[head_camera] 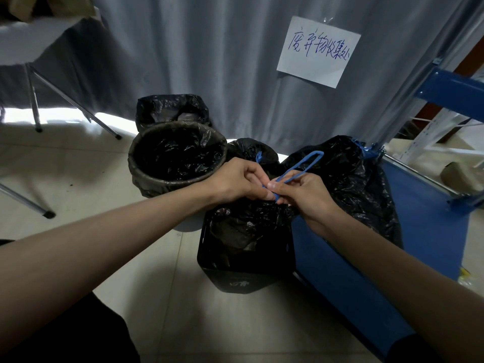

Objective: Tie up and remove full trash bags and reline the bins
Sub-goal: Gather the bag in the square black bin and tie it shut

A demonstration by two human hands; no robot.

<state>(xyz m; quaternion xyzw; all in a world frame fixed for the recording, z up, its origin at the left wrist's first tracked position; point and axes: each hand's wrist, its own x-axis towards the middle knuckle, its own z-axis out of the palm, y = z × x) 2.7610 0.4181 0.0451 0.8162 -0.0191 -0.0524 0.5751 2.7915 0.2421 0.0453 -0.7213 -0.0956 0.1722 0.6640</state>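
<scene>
A black square bin stands on the floor in front of me with a full black trash bag in it. Above its gathered mouth, my left hand and my right hand meet. Both pinch the bag's blue drawstring, whose loop sticks up and to the right from my right fingers. A round bin lined with a black bag stands behind on the left. A tied black bag with a blue knot lies to the right.
Another black-lined bin and a smaller tied bag stand at the grey curtain, which carries a paper sign. A blue panel and blue shelving close off the right. Table legs stand at the left.
</scene>
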